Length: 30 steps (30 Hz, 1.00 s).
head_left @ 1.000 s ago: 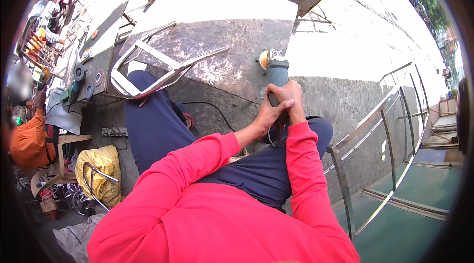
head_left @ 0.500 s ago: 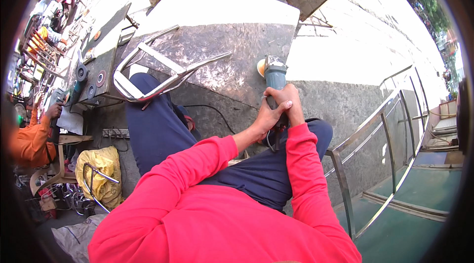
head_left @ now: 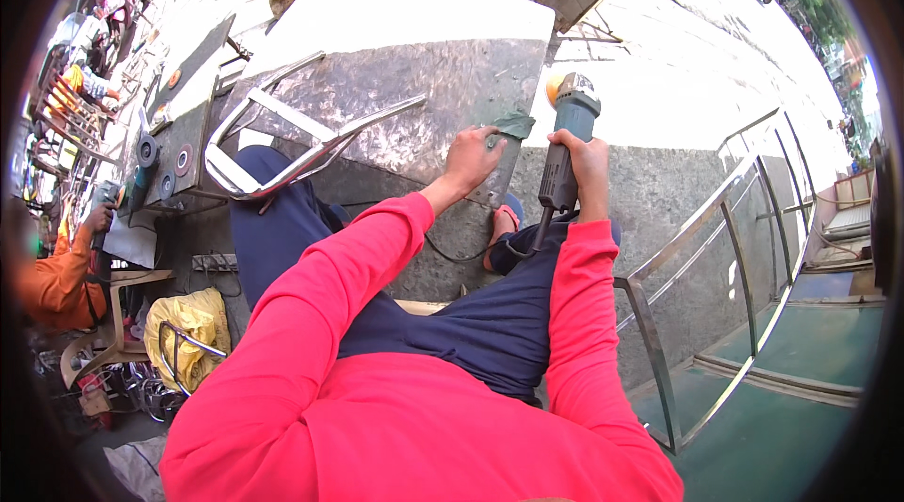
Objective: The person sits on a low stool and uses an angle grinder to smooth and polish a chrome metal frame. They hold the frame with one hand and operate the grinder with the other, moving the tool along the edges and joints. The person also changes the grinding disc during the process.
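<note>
At the far left, a co-worker's orange sleeve (head_left: 61, 281) is seen, with a hand (head_left: 101, 217) raised beside a side table (head_left: 202, 78). Discs (head_left: 184, 159) are laid on that table, and a yellow sack (head_left: 193, 318) is set on the ground below it.

Next, a bright metal frame (head_left: 290, 114) is propped at the left knee, partly over the board (head_left: 424, 78). Its bars look shiny, but whether they have been ground or polished, wholly or in part, cannot be told. It is touched by neither hand.

In the middle, a green cloth (head_left: 512, 125) is pinched by the left hand (head_left: 471, 163) at the right edge of the board. The hands are apart. Just to the right, the grinder (head_left: 574, 116) is gripped by the right hand (head_left: 586, 168), its fingers wrapped around the body. The tool is held disc end up and away from the person, its rear end near the right leg. The orange disc (head_left: 556, 88) is well apart from the frame, so no metal appears to be worked at this moment; whether the disc is spinning cannot be told. How much work is left on the frame cannot be judged from its surface.

At the far right, a long railing (head_left: 680, 238) is stood beside green panels (head_left: 782, 398), untouched.
</note>
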Available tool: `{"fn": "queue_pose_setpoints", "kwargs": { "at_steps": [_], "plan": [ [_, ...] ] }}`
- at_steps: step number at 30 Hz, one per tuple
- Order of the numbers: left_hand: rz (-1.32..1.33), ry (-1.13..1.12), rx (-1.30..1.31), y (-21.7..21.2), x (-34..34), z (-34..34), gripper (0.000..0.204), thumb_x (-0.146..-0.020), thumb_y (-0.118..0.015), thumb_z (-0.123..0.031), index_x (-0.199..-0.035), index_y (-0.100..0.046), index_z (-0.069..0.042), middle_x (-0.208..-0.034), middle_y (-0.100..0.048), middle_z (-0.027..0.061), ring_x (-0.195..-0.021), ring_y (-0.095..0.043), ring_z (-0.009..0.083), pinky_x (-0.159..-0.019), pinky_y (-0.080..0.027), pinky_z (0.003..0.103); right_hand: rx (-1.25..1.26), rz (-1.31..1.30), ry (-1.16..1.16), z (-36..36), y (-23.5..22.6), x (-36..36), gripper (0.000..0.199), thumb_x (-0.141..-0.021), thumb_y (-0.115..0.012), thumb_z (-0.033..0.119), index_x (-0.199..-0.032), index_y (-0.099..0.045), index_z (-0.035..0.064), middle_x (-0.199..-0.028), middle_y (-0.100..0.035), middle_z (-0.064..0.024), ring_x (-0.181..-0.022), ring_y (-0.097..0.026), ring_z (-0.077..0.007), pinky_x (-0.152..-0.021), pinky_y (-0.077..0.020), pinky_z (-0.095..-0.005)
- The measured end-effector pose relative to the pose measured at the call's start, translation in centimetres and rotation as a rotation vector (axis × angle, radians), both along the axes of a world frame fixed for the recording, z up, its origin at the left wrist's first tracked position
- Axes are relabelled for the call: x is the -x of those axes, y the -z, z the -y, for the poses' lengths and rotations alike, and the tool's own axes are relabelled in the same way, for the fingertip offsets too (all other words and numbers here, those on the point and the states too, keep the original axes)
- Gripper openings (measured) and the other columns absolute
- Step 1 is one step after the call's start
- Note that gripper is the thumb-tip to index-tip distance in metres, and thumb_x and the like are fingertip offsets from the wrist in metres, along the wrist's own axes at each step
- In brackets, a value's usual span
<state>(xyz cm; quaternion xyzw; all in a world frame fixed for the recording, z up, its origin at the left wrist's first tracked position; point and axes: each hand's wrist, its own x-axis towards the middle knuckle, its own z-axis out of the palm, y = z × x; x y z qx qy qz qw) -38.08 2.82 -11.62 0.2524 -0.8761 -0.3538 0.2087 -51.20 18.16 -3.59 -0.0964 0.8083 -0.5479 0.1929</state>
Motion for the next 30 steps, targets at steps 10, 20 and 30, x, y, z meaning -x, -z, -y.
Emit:
{"fn": "queue_pose_setpoints", "kwargs": {
  "at_steps": [10, 20, 30],
  "plan": [
    [0.366, 0.118, 0.348, 0.8, 8.0, 0.7, 0.06, -0.082, -0.069, -0.054, -0.126, -0.064, -0.013, -0.108, -0.065, 0.0217, -0.107, -0.06, 0.0385, -0.088, -0.044, 0.058, 0.061, 0.128, 0.086, 0.1, 1.9, 2.2, 0.037, -0.06, -0.08, 0.027, -0.068, -0.067, -0.0067, -0.063, -0.063, -0.0088, -0.049, -0.06, -0.0179, -0.048, -0.0459, -0.0323],
    [0.316, -0.051, 0.345, 0.9, 7.1, 0.6, 0.064, -0.081, -0.07, -0.054, -0.124, -0.063, -0.007, -0.112, -0.062, 0.0244, -0.113, -0.056, 0.0417, -0.094, -0.044, 0.059, -0.027, 0.121, 0.047, 0.9, 1.9, 1.9, 0.039, -0.06, -0.079, 0.029, -0.069, -0.066, -0.0074, -0.061, -0.063, -0.0111, -0.047, -0.06, -0.0198, -0.046, -0.0455, -0.0329],
    [0.261, -0.002, 0.304, 1.6, 8.2, 2.5, 0.066, -0.071, -0.079, -0.05, -0.103, -0.066, 0.006, -0.111, -0.061, 0.0265, -0.113, -0.054, 0.0403, -0.094, -0.047, 0.049, -0.086, 0.104, 0.043, 1.0, 2.5, 2.1, 0.049, -0.057, -0.08, 0.034, -0.071, -0.066, -0.0109, -0.063, -0.065, -0.0145, -0.051, -0.063, -0.0222, -0.048, -0.0476, -0.0345]
  ]
}}
